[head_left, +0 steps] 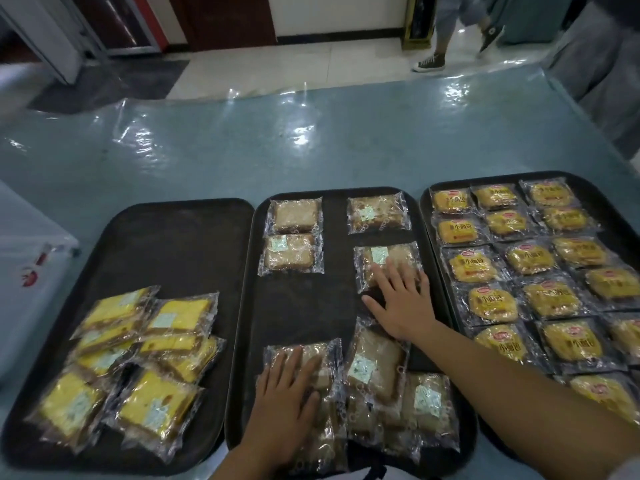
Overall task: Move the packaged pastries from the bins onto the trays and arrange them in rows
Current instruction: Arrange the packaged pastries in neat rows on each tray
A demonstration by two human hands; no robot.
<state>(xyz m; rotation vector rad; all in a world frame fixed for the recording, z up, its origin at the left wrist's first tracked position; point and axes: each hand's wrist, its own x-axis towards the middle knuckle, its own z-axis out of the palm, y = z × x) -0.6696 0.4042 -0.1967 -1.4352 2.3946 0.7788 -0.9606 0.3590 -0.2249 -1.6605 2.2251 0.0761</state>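
While hands (403, 303) press — three trays (180, 237).

Three dark trays lie side by side on the table (311, 140); the right hand (401, 299) rests flat on a brown packaged pastry (384, 261) in the middle tray (301, 306); the left hand (287, 386) presses the near pile (377, 372); yellow packs (526, 261) fill the right tray (602, 188) in rows

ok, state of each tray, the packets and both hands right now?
left tray: far half bare, yellow cake packets heaped loosely at near end
middle tray: four brown pastry packets placed in two columns, rest piled at near end
right tray: filled with bun packets in rows
left hand: flat on a near packet
right hand: flat, fingers on a right-column packet
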